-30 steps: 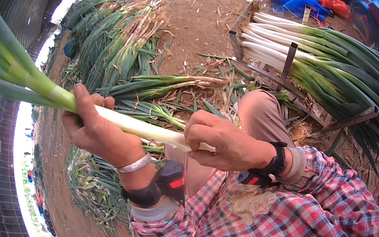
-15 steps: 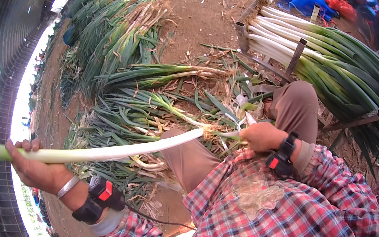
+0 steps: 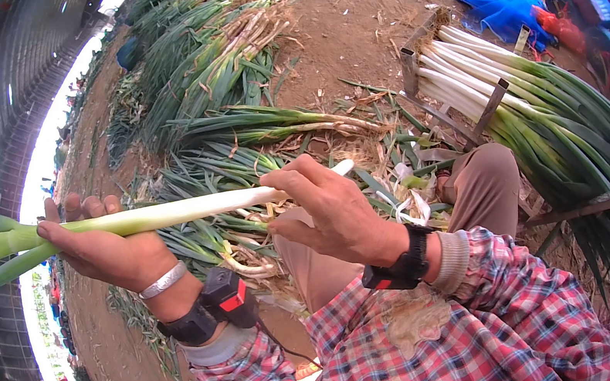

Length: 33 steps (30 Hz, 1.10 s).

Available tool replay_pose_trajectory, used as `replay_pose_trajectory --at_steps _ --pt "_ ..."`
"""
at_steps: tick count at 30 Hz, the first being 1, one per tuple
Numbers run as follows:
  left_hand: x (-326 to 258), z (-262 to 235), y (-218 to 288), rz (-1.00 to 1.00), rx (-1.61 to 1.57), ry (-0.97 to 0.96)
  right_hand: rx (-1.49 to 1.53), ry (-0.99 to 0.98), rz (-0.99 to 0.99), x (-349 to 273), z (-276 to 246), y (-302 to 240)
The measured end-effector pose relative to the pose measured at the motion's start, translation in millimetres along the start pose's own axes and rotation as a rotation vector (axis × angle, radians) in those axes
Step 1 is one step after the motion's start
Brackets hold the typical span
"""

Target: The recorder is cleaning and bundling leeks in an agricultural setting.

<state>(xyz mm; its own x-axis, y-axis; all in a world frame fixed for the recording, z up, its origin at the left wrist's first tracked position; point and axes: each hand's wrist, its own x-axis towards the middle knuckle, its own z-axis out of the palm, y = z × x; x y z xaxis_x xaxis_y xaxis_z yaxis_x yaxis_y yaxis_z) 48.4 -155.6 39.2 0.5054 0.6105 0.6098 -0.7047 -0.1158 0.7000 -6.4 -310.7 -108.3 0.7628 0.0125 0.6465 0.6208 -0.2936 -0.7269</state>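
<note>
A long green onion [image 3: 198, 207] lies nearly level across the front of me, its green leaves to the left and its bare white end to the right. My left hand [image 3: 106, 246] is closed around it where the leaves begin, with the thumb in front and the fingers behind. Over the white shank near the other end is my right hand [image 3: 336, 217]. Its index finger lies across the stalk and its thumb hangs apart below. Part of the shank is hidden behind this hand, so whether all its fingers touch cannot be seen.
To the right, a metal rack [image 3: 487, 109] holds a bundle of cleaned green onions [image 3: 531, 108]. Untrimmed green onions [image 3: 213, 63] are heaped at the far left, with more by my knees among leaf scraps. A blue plastic sheet [image 3: 497, 4] lies at the far right.
My right hand has come up and left from near my knee onto the white shank. My left hand has moved slightly right and down, and its fingers have loosened. The root end now looks bare.
</note>
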Motion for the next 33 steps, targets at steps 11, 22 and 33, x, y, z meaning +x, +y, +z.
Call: replay_pose_trajectory --at_steps 11,22,33 --pt "8.2 -24.6 -21.4 -0.018 0.042 0.043 0.250 -0.467 0.004 -24.1 -19.7 5.1" --pt "60.9 -70.7 -79.7 -0.228 -0.270 -0.080 -0.221 -0.723 0.132 -99.7 -25.7 87.3" --pt "176.0 -92.3 -154.4 0.078 0.103 -0.366 -0.646 -0.947 0.562 -156.1 -64.4 132.9"
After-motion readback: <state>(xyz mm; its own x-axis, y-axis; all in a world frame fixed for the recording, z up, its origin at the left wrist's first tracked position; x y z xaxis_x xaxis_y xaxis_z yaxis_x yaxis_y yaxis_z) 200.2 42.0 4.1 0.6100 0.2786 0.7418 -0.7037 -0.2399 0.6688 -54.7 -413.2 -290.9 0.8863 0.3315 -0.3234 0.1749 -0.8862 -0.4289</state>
